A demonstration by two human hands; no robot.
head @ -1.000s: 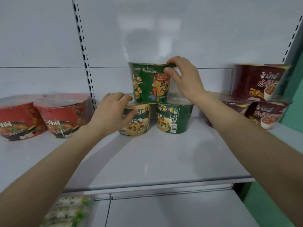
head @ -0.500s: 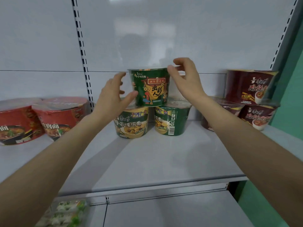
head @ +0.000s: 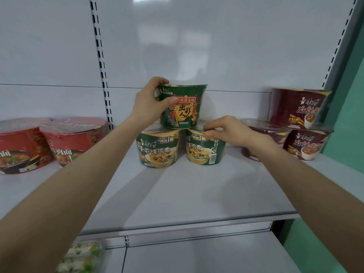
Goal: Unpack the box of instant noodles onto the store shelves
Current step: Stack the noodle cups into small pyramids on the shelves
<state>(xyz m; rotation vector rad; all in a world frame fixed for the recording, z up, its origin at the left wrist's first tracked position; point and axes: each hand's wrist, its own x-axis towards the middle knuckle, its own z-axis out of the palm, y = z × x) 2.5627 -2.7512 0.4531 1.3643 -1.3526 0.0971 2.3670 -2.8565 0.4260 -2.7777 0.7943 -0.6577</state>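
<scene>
In the head view our left hand (head: pixel 149 103) now wraps the top green cup (head: pixel 183 109), fingers over its rim, thumb on its front; a second ago the right held it. The cup sits on two others at the middle of the shelf's (head: pixel 187 194) back edge. Our right hand (head: pixel 226 131) has dropped to the right bottom cup (head: pixel 202 150), pinching its rim. We judge the stack placed and being squared up, with the left bottom cup (head: pixel 159 150) let go.
</scene>
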